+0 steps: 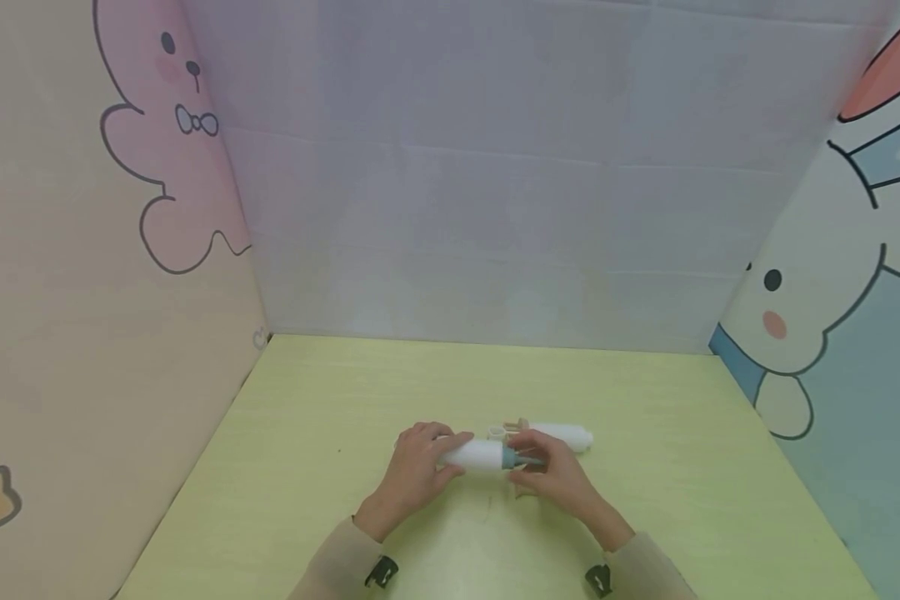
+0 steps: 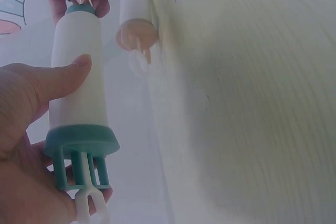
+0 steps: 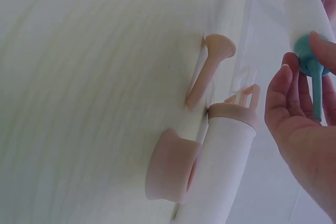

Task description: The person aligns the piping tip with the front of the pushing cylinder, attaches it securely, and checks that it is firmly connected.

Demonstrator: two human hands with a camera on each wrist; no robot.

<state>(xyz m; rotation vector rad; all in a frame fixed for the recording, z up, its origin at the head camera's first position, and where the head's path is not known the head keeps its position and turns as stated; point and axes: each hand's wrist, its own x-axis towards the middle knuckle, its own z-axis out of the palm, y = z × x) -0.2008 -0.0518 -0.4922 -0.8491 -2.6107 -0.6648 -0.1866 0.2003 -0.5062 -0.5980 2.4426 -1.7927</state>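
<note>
Nearest us, we are holding the white tube level above the table, left hand gripping its barrel, right hand pinching its teal nozzle rightward.

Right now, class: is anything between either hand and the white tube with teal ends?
Nothing visible. The left hand grips the white tube; the right hand pinches its teal nozzle.
</note>
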